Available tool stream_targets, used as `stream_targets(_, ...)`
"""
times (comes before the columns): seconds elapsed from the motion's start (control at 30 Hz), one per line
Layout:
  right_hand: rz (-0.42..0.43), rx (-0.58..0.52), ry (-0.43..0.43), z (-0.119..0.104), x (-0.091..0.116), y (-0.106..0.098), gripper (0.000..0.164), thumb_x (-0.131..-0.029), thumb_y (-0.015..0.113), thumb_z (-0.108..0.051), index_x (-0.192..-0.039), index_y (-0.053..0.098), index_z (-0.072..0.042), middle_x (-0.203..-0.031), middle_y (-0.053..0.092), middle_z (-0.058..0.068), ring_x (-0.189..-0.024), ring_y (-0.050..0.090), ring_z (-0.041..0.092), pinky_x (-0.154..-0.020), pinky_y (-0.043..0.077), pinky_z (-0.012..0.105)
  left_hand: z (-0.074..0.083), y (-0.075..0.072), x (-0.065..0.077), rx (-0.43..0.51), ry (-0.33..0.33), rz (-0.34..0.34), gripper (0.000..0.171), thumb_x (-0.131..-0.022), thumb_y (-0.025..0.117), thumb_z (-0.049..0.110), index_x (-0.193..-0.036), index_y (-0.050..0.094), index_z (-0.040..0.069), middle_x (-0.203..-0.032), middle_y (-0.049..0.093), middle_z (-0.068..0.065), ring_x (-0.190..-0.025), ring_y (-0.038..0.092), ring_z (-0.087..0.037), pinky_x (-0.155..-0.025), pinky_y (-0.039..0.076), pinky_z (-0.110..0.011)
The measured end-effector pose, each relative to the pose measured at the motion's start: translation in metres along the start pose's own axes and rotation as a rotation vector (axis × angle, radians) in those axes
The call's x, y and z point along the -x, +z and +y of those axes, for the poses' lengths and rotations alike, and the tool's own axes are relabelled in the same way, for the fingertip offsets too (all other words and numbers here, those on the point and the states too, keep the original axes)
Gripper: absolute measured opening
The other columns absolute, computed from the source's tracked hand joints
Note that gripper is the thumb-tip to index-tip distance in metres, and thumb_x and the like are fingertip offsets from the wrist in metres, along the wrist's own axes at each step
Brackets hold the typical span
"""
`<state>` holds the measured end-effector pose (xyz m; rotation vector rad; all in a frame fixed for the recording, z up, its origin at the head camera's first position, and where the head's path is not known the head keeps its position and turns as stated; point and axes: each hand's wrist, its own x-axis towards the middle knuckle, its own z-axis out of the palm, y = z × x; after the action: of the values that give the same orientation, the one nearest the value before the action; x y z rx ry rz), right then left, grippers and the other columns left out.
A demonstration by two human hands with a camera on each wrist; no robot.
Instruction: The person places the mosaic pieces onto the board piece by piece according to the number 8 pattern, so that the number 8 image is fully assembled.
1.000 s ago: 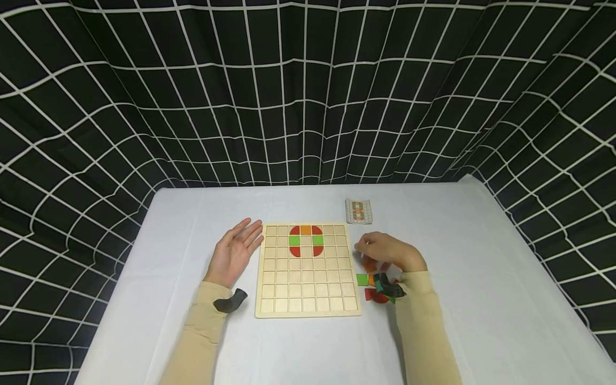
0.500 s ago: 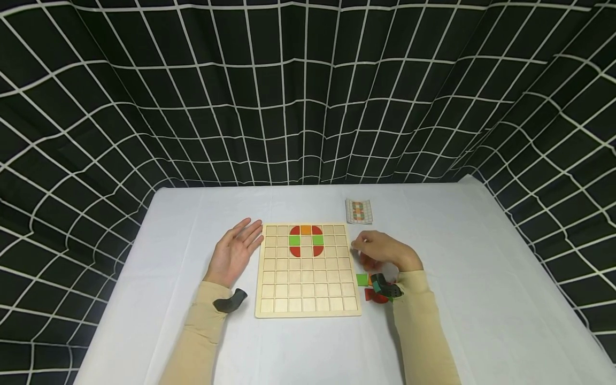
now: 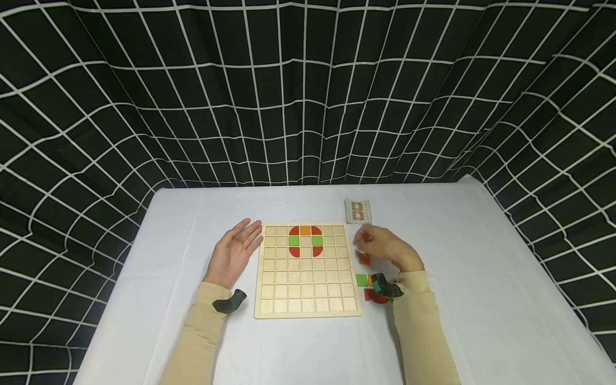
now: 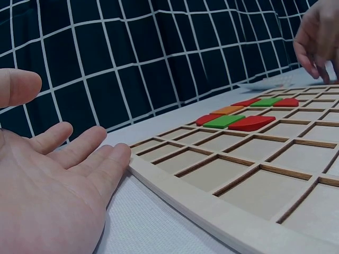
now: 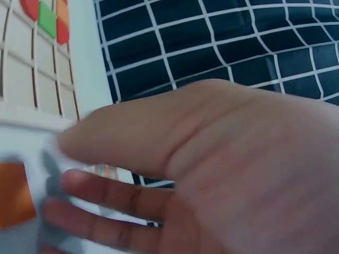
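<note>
A pale wooden grid board (image 3: 308,278) lies on the white table. Near its far edge, red quarter-round tiles (image 3: 317,251), green square tiles (image 3: 294,240) and an orange tile (image 3: 305,230) form a ring. My left hand (image 3: 232,256) rests palm up at the board's left side; in the left wrist view its fingertips (image 4: 121,153) meet the rim. Off the right edge hovers my right hand (image 3: 385,248), fingers loosely bent. Between its thumb and fingers the right wrist view shows a gap with no tile. A loose orange square (image 5: 15,196) lies just past those fingertips.
Beyond the right hand is a small stack of printed pattern cards (image 3: 358,212). More loose pieces, among them a green square (image 3: 361,280) and red pieces (image 3: 378,297), lie right of the board, partly hidden by the right wrist. A black gridded curtain (image 3: 308,107) surrounds the table.
My right hand shifts toward the board, then slightly away toward the cards, uncovering the loose orange square. My left hand and the tiles on the board keep their places.
</note>
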<state>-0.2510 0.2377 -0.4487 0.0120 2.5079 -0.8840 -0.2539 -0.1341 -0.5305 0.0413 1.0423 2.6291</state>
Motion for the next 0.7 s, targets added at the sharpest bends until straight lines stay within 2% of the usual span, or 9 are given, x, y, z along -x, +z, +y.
stream_targets(0.13,-0.057,0.081,0.028,0.0022,0.0020,0.0014,0.031,-0.084,0.070,-0.008,-0.114,0.063,-0.011,-0.113,0.059,0.010,-0.104,0.052,0.027,-0.086,0.049,0.038,-0.0001,0.0001,0.0001,0.011,-0.002,0.000,0.055,-0.113,0.023,0.026,-0.162,0.010,0.005,-0.169,0.016,-0.020,-0.159,0.018,-0.029,-0.132,0.025,-0.037)
stream_targets(0.33,-0.084,0.206,0.034,0.0038,0.0038,0.0034,0.044,-0.074,0.069,-0.003,-0.116,0.060,-0.012,-0.109,0.057,0.008,-0.099,0.052,0.025,-0.077,0.049,0.034,-0.0003,0.0003,0.0004,0.007,-0.003,0.004,0.055,-0.113,0.024,0.027,-0.162,0.011,0.006,-0.169,0.017,-0.020,-0.158,0.019,-0.028,-0.132,0.025,-0.036)
stream_targets(0.47,-0.080,0.250,0.035,0.0055,0.0024,0.0037,0.043,-0.075,0.071,-0.005,-0.115,0.059,-0.010,-0.105,0.058,0.008,-0.094,0.052,0.024,-0.073,0.048,0.033,0.0005,0.0017,0.0010,0.013,-0.005,0.009,0.055,-0.113,0.024,0.027,-0.162,0.011,0.005,-0.169,0.017,-0.019,-0.158,0.018,-0.028,-0.132,0.025,-0.037)
stream_targets(0.7,-0.040,0.235,0.023,0.0072,-0.0019,0.0038,0.029,-0.076,0.069,-0.005,-0.104,0.063,-0.010,-0.102,0.059,0.007,-0.093,0.053,0.024,-0.073,0.046,0.031,0.0008,0.0014,0.0009,0.008,-0.003,0.015,0.055,-0.113,0.024,0.028,-0.162,0.011,0.006,-0.169,0.018,-0.019,-0.158,0.018,-0.028,-0.132,0.025,-0.037)
